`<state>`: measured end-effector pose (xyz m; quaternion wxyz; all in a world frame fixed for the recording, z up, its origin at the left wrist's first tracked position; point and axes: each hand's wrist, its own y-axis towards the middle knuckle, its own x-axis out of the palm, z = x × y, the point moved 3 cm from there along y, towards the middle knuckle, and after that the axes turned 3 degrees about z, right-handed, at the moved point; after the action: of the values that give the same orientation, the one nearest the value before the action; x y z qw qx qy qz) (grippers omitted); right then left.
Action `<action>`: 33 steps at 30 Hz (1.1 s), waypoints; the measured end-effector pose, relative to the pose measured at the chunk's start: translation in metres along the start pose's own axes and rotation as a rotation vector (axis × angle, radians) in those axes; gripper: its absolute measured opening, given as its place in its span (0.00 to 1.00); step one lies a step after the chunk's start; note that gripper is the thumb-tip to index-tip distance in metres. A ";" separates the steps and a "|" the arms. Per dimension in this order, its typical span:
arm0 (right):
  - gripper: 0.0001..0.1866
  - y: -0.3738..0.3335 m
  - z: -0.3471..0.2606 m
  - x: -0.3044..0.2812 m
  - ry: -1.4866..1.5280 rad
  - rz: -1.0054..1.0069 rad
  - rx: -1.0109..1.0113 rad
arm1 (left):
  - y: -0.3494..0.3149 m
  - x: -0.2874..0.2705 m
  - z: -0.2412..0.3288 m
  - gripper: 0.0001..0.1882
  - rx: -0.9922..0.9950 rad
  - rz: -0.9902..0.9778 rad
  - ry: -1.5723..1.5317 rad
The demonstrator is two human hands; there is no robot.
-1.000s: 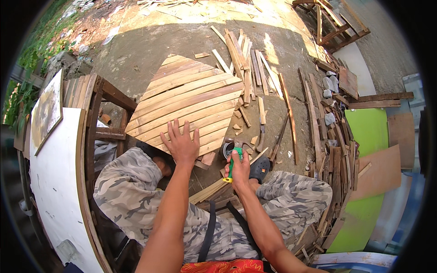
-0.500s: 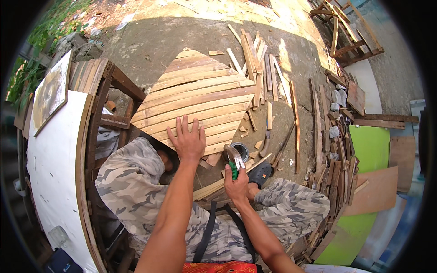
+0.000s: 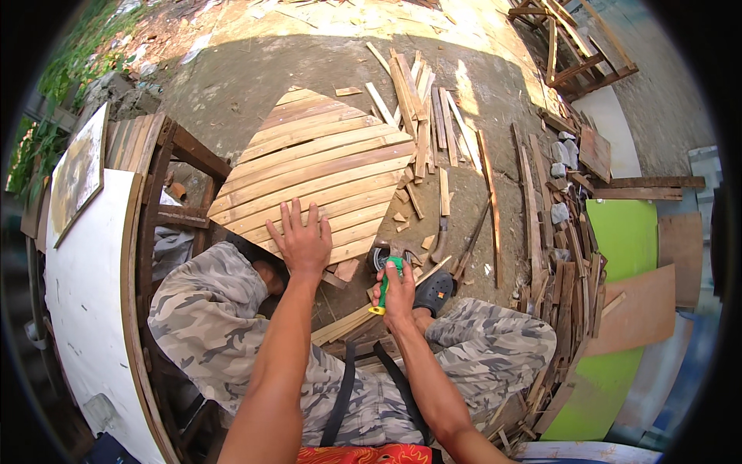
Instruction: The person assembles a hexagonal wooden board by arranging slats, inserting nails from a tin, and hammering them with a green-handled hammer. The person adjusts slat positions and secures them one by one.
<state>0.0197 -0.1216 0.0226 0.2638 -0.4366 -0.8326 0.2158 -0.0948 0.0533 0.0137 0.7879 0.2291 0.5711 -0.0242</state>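
Note:
My left hand (image 3: pixel 303 246) lies flat with fingers spread on the near edge of a slatted wooden panel (image 3: pixel 317 166). The panel's light strips run side by side, with narrow gaps between some of them. Just right of the panel's near corner, my right hand (image 3: pixel 399 292) grips a hammer (image 3: pixel 395 263) by its green handle, whose yellow butt shows below the fingers. The hammer's metal head is hard to make out beside a round can (image 3: pixel 379 258), which is partly hidden. Small wood offcuts (image 3: pixel 347 269) lie below the panel's edge.
Loose wood strips (image 3: pixel 421 108) are heaped beyond the panel. A dark clog (image 3: pixel 434 292) is on my right foot. Stacked scrap wood (image 3: pixel 568 286) and a green board (image 3: pixel 627 240) line the right. A white board (image 3: pixel 93 309) and dark wooden frame (image 3: pixel 197 155) stand left.
My right hand has turned the hammer, so the handle's yellow butt shows and the head is lower and less visible. My left hand stays on the panel. The whole view has shifted slightly.

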 end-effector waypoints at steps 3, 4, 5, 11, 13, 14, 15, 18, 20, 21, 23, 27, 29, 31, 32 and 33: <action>0.11 -0.001 -0.001 0.003 0.033 0.046 0.041 | 0.000 0.000 -0.001 0.20 0.003 -0.002 -0.009; 0.11 -0.003 0.000 0.005 0.069 0.023 0.070 | -0.001 0.000 -0.001 0.20 0.001 -0.007 -0.016; 0.11 -0.003 0.000 0.007 0.029 0.000 0.088 | -0.001 0.000 -0.002 0.20 0.004 -0.002 -0.019; 0.12 -0.003 0.001 0.007 -0.011 0.022 0.039 | -0.001 -0.002 -0.003 0.22 -0.001 -0.054 -0.033; 0.12 -0.003 0.000 0.007 -0.061 0.036 0.022 | -0.001 -0.010 -0.004 0.23 0.072 -0.031 -0.057; 0.12 -0.003 0.000 0.008 -0.060 0.029 0.023 | -0.002 -0.014 -0.007 0.23 0.101 -0.061 -0.063; 0.13 -0.003 0.000 0.009 -0.077 0.041 0.018 | -0.005 -0.019 -0.009 0.23 0.196 -0.081 -0.141; 0.13 -0.005 -0.002 0.012 -0.075 0.043 0.019 | -0.014 -0.034 -0.021 0.21 0.462 -0.200 -0.323; 0.13 -0.006 -0.004 0.013 -0.056 0.049 0.028 | -0.020 -0.035 -0.024 0.19 0.599 -0.287 -0.387; 0.13 -0.006 -0.006 0.014 -0.091 0.041 0.006 | -0.021 -0.037 -0.025 0.15 0.618 -0.207 -0.408; 0.15 -0.005 -0.007 0.012 -0.112 0.042 0.027 | -0.024 -0.035 -0.028 0.13 0.640 -0.163 -0.426; 0.18 -0.009 -0.008 0.005 -0.254 0.062 -0.087 | -0.029 -0.031 -0.026 0.12 0.652 -0.079 -0.436; 0.22 -0.013 -0.007 0.003 -0.315 0.072 -0.136 | -0.031 -0.030 -0.024 0.12 0.652 -0.053 -0.383; 0.23 -0.020 -0.010 0.004 -0.477 0.089 -0.336 | -0.033 -0.029 -0.022 0.12 0.646 -0.033 -0.345; 0.23 -0.023 -0.010 0.005 -0.558 0.119 -0.361 | -0.034 -0.029 -0.021 0.12 0.646 -0.026 -0.336; 0.22 -0.026 -0.014 0.008 -0.678 0.106 -0.480 | -0.035 -0.029 -0.020 0.11 0.646 -0.019 -0.328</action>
<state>0.0087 -0.1273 0.0508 -0.1458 -0.4322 -0.8754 0.1603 -0.1333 0.0234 0.0236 0.7557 0.4539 0.4021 -0.2473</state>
